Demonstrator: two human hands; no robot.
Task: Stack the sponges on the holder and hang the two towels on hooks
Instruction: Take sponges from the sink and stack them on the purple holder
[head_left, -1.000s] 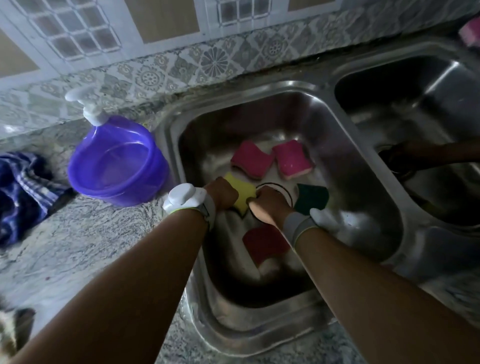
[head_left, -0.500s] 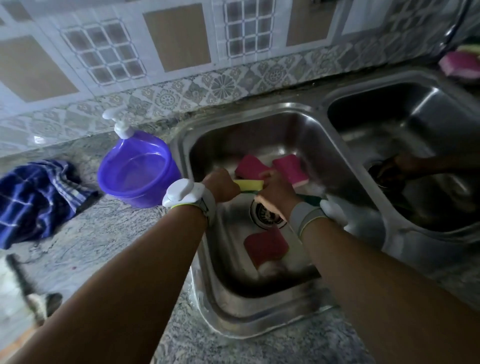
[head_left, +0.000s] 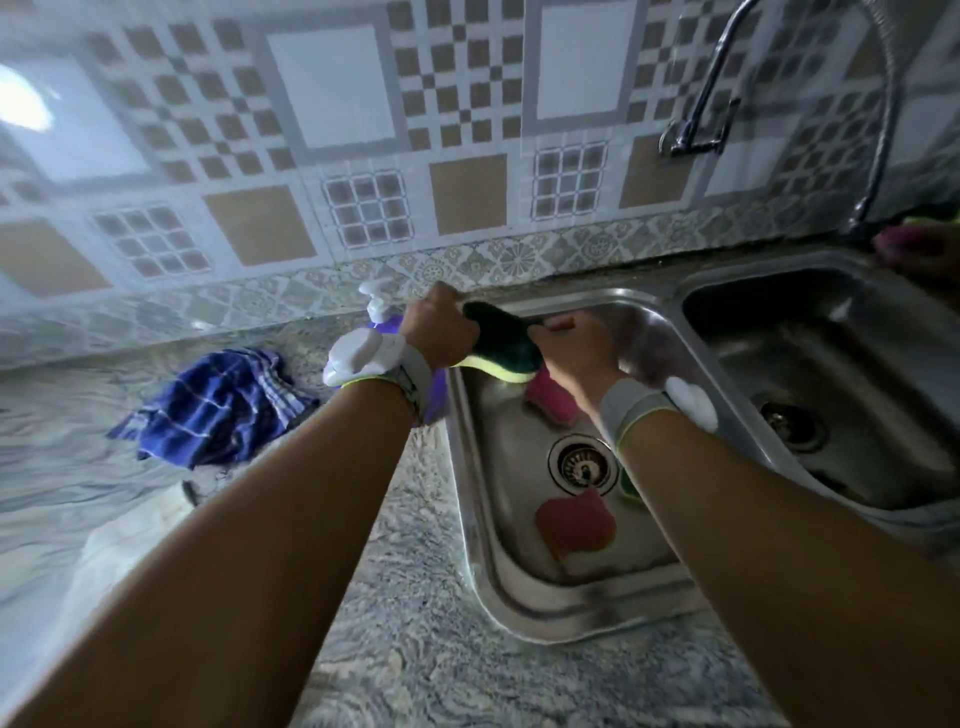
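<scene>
My left hand (head_left: 439, 327) grips a yellow sponge with a dark green scrub face (head_left: 504, 351), held up over the back of the left sink basin (head_left: 472, 467). My right hand (head_left: 576, 351) is curled right beside it, touching its end. A small pink sponge edge (head_left: 561, 323) shows at the right hand's fingertips. In the basin lie a pink sponge (head_left: 550, 402) and a red sponge (head_left: 574, 519). A green sponge (head_left: 629, 483) peeks out behind my right forearm. A blue checked towel (head_left: 218, 405) lies crumpled on the counter to the left.
A purple bowl (head_left: 435, 400) and a white pump dispenser (head_left: 378, 304) stand behind my left wrist. The right basin (head_left: 831, 364) lies beyond the divider, with a tap (head_left: 701, 104) above. Blurred pink and green sponges (head_left: 914, 241) sit at the far right edge.
Both hands rose from the basin floor with the yellow sponge, now lifted near the back rim. My view tilted up to the tiled wall and tap.
</scene>
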